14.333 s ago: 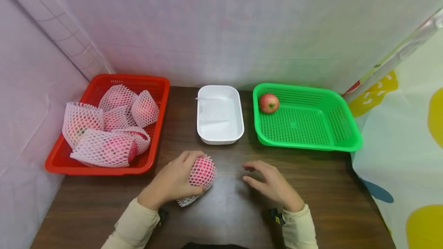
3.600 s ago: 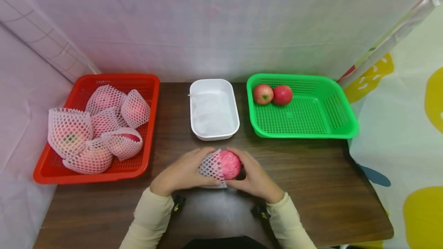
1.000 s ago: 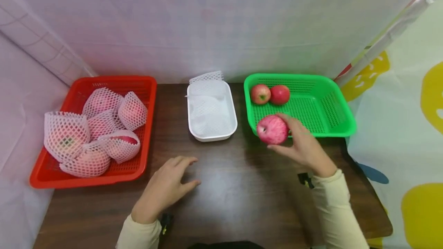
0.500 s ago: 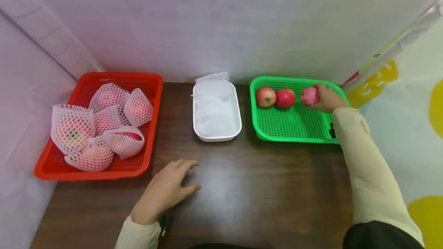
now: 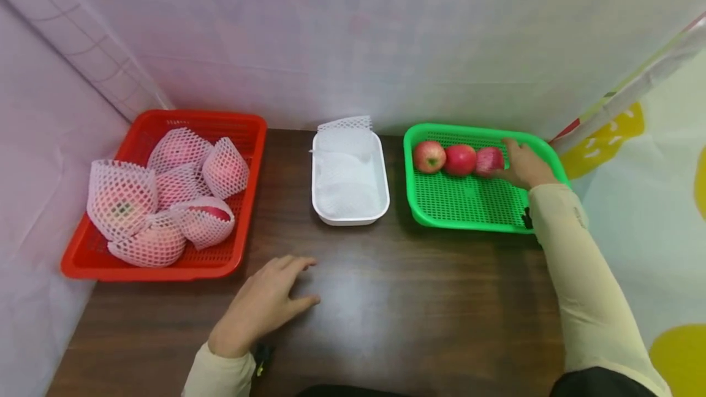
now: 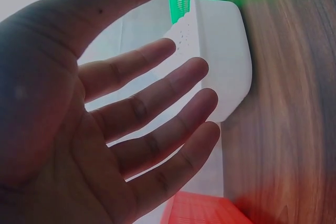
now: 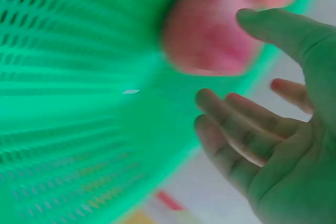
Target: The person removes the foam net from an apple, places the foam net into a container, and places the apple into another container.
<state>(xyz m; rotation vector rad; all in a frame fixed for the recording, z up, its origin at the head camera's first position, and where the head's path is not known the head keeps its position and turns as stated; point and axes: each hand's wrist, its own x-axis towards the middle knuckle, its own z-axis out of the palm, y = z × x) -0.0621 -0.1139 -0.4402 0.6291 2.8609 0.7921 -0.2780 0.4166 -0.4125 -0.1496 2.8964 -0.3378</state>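
Observation:
Inside the green basket (image 5: 458, 201), a streaky pink-red apple (image 5: 488, 162) lies at the end of a row beside two other apples, a red one (image 5: 460, 160) and a paler one (image 5: 429, 157). My right hand (image 5: 524, 167) is just right of the streaky apple. In the right wrist view its fingers are spread apart, and the thumb overlaps the edge of that apple (image 7: 207, 35). Over the front of the table my left hand (image 5: 267, 302) is held with fingers extended and nothing in its grasp; the left wrist view shows its bare palm (image 6: 79, 140).
On the left a red basket (image 5: 250, 201) holds several fruits in white foam nets (image 5: 121, 198). Between the baskets stands a white tray (image 5: 352, 221) containing removed foam nets (image 5: 347, 170), one poking over its back rim. A pale curtain (image 5: 353, 35) hangs behind.
The streaky apple has come out of its net, been carried right and let go in the green basket, where only one apple lay at first. Nets have gathered in the white tray.

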